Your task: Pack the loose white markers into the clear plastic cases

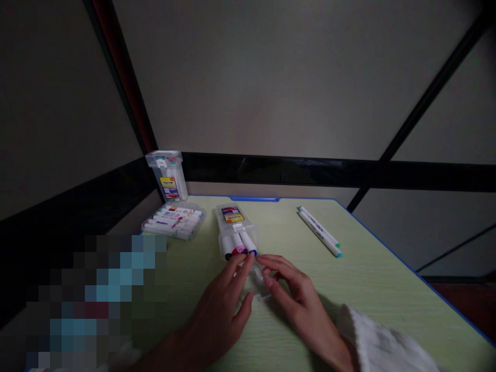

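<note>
Both hands palms-down on table [349, 289]: left hand [220, 305] & right hand [294, 299] fingertips pinching clear lid [259, 283] by marker case [235, 232].

We see a dim, underexposed view; the walls are murky grey and the corners fall off to near black. The pale green table [349, 268] is the brightest surface, lit softly from above and ahead, with no glare. Faint shadows sit under the left hand [220, 310] and right hand [298, 305]. The wide lens bows the dark rails at the edges. A block of coarse pixelation covers the lower left. Labels on the marker cases [232, 227] are too soft to read.
</note>
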The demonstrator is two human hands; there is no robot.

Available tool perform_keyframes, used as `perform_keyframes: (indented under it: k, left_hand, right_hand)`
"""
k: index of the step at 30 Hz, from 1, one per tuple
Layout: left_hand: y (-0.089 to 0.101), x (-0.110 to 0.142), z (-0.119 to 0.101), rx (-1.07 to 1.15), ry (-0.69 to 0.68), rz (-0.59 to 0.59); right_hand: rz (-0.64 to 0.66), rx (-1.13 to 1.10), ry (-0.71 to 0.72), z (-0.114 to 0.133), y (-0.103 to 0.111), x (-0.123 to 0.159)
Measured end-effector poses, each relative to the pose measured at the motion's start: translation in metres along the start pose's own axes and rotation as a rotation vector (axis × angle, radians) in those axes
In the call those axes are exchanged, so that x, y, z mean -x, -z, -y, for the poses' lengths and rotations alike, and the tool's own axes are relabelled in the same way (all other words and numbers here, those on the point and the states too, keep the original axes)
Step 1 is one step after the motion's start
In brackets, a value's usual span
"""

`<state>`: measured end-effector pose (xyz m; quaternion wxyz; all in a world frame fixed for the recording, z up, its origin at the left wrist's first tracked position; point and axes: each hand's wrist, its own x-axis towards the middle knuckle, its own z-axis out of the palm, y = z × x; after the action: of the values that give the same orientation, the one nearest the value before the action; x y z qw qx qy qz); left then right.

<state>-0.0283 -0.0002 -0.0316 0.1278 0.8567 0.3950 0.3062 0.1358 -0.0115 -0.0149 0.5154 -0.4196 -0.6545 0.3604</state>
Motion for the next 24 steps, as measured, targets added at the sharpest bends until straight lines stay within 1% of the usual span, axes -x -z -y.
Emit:
perform_keyframes:
  k: [7,11,19,24]
  left_hand:
    - [0.0024,-0.0016,-0.0009,-0.037,-0.040,-0.007]
    - [0.0027,-0.0020,-0.0010,-0.039,-0.064,-0.025]
    - [0.0032,-0.0024,-0.0019,-0.075,-0.059,0.006]
    - [0.0030,-0.0028,-0.0006,-0.036,-0.074,-0.027]
  right_hand:
    - [0.065,-0.014,0.007,0.0009,0.0016,-0.0016]
    - [0.060,-0.009,0.020,0.0001,0.0015,-0.0014]
    - [0.060,-0.014,0.010,0.0021,0.0001,-0.0013]
    - [0.054,-0.005,0.021,0.0028,0.0005,-0.0022]
